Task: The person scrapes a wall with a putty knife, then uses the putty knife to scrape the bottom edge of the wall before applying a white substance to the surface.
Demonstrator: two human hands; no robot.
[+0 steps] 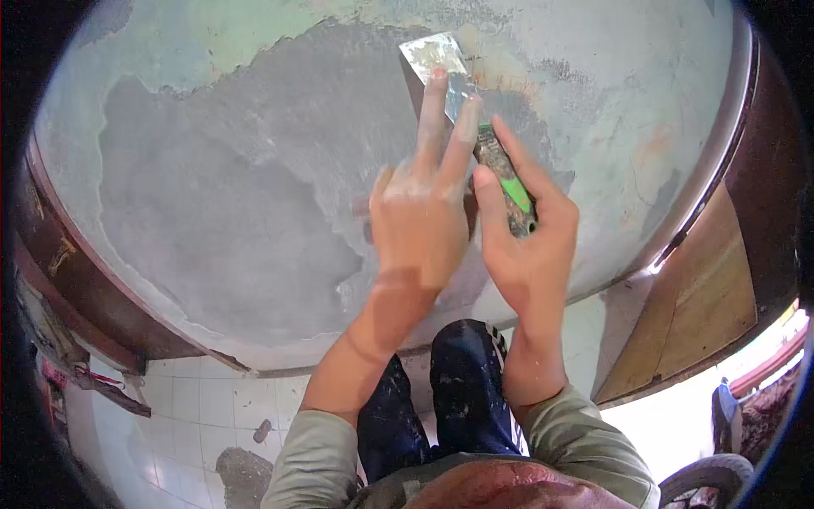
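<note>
A putty knife with a wide metal blade [439,58] and a dark, stained handle with a green patch [507,180] lies slantwise over a wall with grey plaster patches [220,195]. My right hand [534,216] is closed round the handle, its thumb and index finger along the two sides. My left hand [421,208] has two fingers stretched out, their tips touching the blade; its other fingers look bent. White dust covers the left fingers. Whitish residue marks the blade.
Brown boards [691,297] stand at the right, beside a wheel [708,479] low in the corner. Dark wooden framing [110,297] runs along the left. Below are white floor tiles [216,403] with a grey splotch [244,477] and my dark trousers [462,386].
</note>
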